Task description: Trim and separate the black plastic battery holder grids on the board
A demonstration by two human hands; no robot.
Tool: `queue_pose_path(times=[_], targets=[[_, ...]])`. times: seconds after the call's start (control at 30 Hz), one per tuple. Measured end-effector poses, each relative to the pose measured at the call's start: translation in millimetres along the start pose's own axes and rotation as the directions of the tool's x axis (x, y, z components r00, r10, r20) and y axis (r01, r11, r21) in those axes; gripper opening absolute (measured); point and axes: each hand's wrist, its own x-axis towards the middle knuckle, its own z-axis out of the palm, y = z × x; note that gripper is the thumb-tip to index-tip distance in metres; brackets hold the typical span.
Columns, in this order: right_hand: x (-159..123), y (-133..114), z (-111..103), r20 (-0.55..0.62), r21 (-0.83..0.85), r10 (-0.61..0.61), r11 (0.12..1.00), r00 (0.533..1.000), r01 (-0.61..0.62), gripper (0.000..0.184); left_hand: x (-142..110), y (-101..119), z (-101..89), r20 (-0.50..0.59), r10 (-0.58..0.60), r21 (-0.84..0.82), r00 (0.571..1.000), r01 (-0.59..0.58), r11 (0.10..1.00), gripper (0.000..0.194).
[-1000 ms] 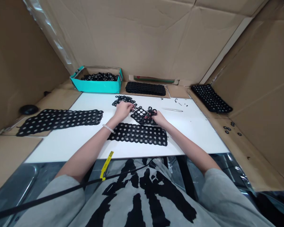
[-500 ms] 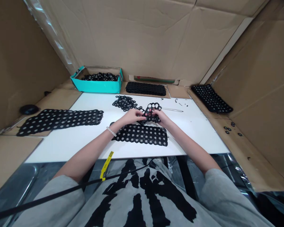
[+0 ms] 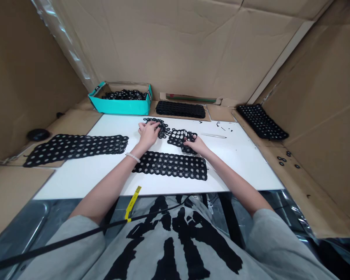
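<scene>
The black openwork piece, a mesh of joined rings, lies partly bunched near the middle of the white tabletop. The right hand holds its right end, fingers pinching the mesh. Just left of it is a loose pile of black rings; the left hand reaches over this pile, its fingers bent and slightly parted, and whether they grip a ring I cannot tell. On the near side of the piece, a black dotted panel lies flat, and a longer dotted strip extends off the tabletop's left edge onto cardboard. A white pen-like tool rests to the right of the right hand. Beyond the tabletop's far edge stand a turquoise-sided box of black rings and, right of it, a stack of black panels.
</scene>
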Motion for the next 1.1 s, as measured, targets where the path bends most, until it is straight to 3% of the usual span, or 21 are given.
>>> queue_pose_path(times=[0.1,0.2,0.27,0.33,0.43,0.53,0.6,0.7,0.73,0.8,0.87,0.93,1.1], targets=[[4,1,-7,-0.033,-0.132,-0.063,0.99,0.997,0.058,0.023,-7,8,-1.8,0.069,0.086,0.092,0.994,-0.092,0.991,0.049],[2,-4,-8,-0.003,-0.007,-0.068,0.998,0.998,0.068,0.025,-21,27,2.7,0.284,0.251,-0.042,0.925,-0.249,0.967,0.039],[-2,-8,-4,0.026,0.08,-0.09,0.993,0.996,0.088,0.027,-30,37,8.0,0.323,0.328,-0.168,0.888,-0.288,0.943,0.037],[-6,-11,1,0.062,0.118,-0.125,0.986,0.99,0.117,0.027,-33,41,14.0,0.316,0.34,-0.286,0.886,-0.253,0.924,0.036],[-8,-10,7,0.078,0.105,-0.13,0.987,0.988,0.122,0.027,-27,33,20.9,0.37,0.256,-0.427,0.893,-0.081,0.9,0.036],[-5,-4,10,0.021,0.077,-0.059,0.995,0.998,0.057,0.023,-11,14,19.0,0.284,0.115,-0.416,0.952,0.015,0.909,0.034],[-2,-1,10,0.017,0.135,-0.002,0.991,1.0,0.0,0.023,-2,2,11.9,0.125,0.036,-0.279,0.992,0.0,0.96,0.031],[0,1,7,0.034,0.285,0.048,0.957,0.998,-0.055,0.029,2,-3,-0.1,-0.045,0.021,-0.016,0.999,-0.022,1.0,0.032],[0,0,6,0.032,0.317,0.052,0.946,0.998,-0.06,0.03,0,0,-2.4,-0.045,0.046,0.03,0.998,-0.044,0.999,0.036],[-1,-2,6,0.037,0.335,0.042,0.941,0.998,-0.052,0.031,-7,9,-2.9,0.066,0.137,0.031,0.988,-0.139,0.99,0.042],[-4,-5,6,0.051,0.332,0.022,0.942,0.998,-0.038,0.032,-15,21,0.9,0.228,0.25,-0.057,0.941,-0.243,0.968,0.04],[-7,-7,6,0.07,0.328,0.001,0.944,0.998,-0.024,0.031,-21,29,6.0,0.314,0.318,-0.162,0.895,-0.279,0.947,0.038],[-8,-6,8,0.098,0.294,-0.047,0.956,0.994,0.017,0.033,-27,32,12.8,0.292,0.345,-0.313,0.892,-0.252,0.916,0.034]])
